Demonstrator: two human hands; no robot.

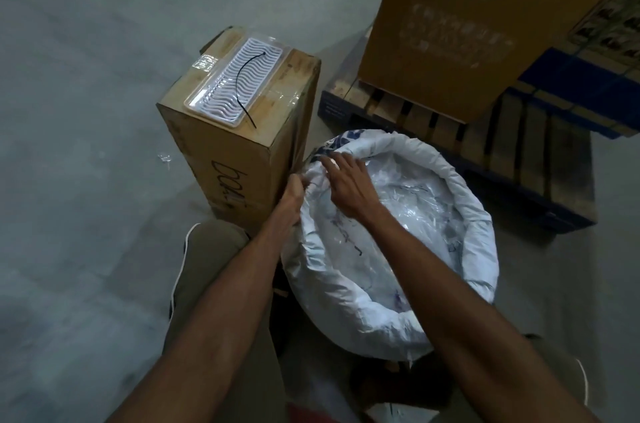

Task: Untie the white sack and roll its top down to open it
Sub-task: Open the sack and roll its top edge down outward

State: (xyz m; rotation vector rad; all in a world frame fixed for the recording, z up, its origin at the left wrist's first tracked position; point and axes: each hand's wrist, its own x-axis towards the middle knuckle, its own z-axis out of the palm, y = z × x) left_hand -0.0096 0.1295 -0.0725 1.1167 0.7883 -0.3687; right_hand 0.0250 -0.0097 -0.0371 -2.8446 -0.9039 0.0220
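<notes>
Grey concrete floor [86,111] runs under me. My forearms reach forward; my left hand [292,194] pinches the rolled rim of the white sack [460,277] at centre frame, my right hand [346,185] rests spread, holding nothing. Beyond stands a cardboard box [239,142].

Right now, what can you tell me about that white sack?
The white sack stands upright on the floor, open, its top rolled down into a thick rim. It looks like woven plastic with blue print. Clear plastic pieces fill it. The left hand grips the rim's outside; the right hand rests on its inside. A cardboard box stands beside it.
</notes>
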